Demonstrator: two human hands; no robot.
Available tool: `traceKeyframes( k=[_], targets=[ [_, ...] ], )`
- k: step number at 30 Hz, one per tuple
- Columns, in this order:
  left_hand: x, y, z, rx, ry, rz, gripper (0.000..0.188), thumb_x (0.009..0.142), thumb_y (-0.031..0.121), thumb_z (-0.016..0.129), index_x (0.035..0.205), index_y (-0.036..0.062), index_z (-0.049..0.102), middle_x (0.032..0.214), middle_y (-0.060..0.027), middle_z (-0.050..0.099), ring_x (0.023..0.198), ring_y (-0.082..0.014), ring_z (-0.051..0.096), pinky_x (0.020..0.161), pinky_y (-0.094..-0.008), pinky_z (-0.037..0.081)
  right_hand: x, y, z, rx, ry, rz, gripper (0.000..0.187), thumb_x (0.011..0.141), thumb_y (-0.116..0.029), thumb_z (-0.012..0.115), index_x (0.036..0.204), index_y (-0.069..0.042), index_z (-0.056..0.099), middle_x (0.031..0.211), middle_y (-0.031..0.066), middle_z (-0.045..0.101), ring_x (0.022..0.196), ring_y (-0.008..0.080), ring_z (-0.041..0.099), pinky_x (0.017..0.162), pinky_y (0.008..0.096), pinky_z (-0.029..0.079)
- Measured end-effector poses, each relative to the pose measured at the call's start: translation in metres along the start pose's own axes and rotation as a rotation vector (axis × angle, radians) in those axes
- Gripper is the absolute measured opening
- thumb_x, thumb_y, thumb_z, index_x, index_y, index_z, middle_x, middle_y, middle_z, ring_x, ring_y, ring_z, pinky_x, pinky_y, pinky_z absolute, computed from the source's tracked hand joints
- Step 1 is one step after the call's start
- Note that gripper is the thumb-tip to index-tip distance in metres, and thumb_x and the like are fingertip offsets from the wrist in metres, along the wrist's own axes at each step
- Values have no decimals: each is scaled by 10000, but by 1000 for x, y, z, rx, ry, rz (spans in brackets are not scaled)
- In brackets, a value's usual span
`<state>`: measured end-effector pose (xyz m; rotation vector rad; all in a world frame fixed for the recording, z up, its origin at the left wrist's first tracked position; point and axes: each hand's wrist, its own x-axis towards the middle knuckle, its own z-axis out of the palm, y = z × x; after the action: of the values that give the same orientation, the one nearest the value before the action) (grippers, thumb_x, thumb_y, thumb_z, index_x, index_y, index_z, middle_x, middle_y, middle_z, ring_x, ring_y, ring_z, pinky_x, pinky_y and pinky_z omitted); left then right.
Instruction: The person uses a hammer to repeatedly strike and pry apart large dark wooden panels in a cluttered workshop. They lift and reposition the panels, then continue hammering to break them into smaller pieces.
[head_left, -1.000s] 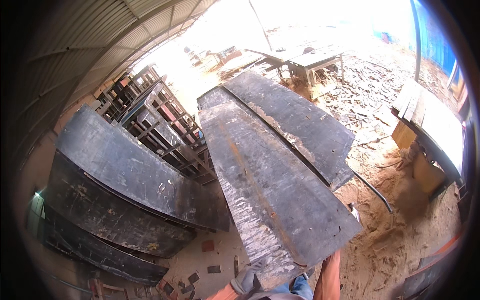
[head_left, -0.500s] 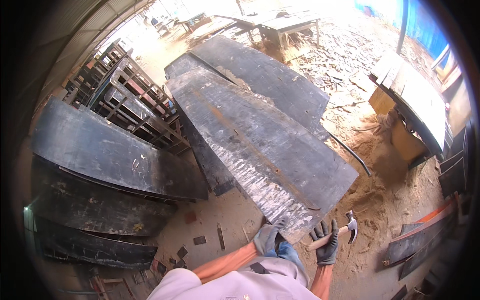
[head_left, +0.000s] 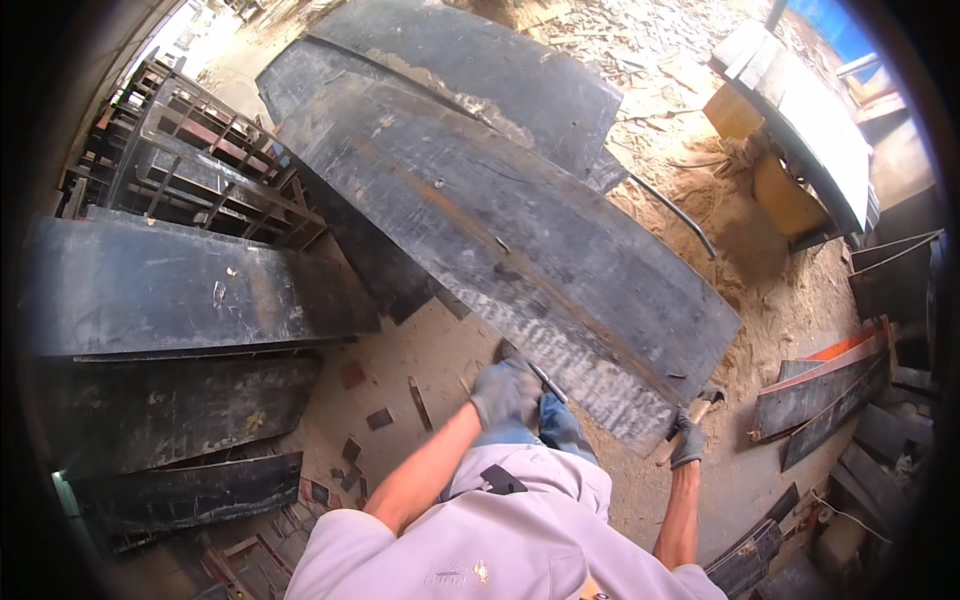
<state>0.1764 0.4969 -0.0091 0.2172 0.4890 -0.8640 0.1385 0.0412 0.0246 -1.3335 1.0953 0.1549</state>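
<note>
A large dark board point(head_left: 560, 270), worn pale along its near left edge and marked with a rust-brown streak, lies slantwise in front of me over other boards. My right hand point(head_left: 688, 443), in a grey glove, is closed round the wooden handle of a claw hammer point(head_left: 704, 405) at the board's near right corner. My left hand point(head_left: 505, 394), also gloved, is left of the board's near edge, its fingers smeared by motion. Close beside it shows a short metal rod point(head_left: 547, 381); whether the hand touches it I cannot tell.
Stacked dark panels point(head_left: 190, 290) stand at the left, with metal frames point(head_left: 210, 180) behind. A bent black pipe point(head_left: 675, 210) sticks out past the boards. At the right are a pale-topped table point(head_left: 815, 130) and leaning panels point(head_left: 820, 395). Scraps point(head_left: 380, 419) litter the floor.
My left hand has left the board's near edge and moved left and nearer the metal rod. My right hand has closed round the hammer handle and shifted right. The view has tilted.
</note>
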Motion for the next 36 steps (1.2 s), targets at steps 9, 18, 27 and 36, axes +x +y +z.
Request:
traceKeyframes(
  k=[9, 18, 27, 36],
  targets=[
    [-32, 225, -20, -36, 646, 647, 796, 760, 811, 610, 1190, 142, 617, 1139, -25, 659, 1111, -257, 600, 959, -468, 480, 48, 57, -148, -54, 305, 107, 106, 928, -201, 671, 942, -99, 646, 747, 39, 637, 572, 168, 594, 491, 331, 482],
    [-11, 359, -92, 98, 647, 770, 500, 927, 442, 696, 1268, 91, 594, 1267, -119, 636, 1052, -311, 669, 878, -499, 586, -85, -27, -70, -105, 657, -113, 204, 935, -321, 676, 904, -126, 626, 637, 13, 570, 438, 150, 503, 391, 315, 400],
    [-18, 365, -129, 183, 660, 371, 358, 904, 470, 720, 937, 121, 653, 900, -32, 685, 719, -171, 622, 623, -338, 512, -169, -57, 303, -5, 226, -79, 356, 1003, -398, 528, 1079, -63, 620, 650, -6, 511, 463, 101, 475, 394, 257, 384],
    [-93, 463, -49, 244, 577, 537, 462, 1012, 472, 536, 1435, 288, 511, 1402, 56, 532, 959, -68, 565, 692, -207, 477, -173, -102, 555, 56, -468, 190, 250, 981, -196, 620, 1128, -47, 483, 787, 13, 576, 523, 71, 538, 398, 231, 434]
  ],
)
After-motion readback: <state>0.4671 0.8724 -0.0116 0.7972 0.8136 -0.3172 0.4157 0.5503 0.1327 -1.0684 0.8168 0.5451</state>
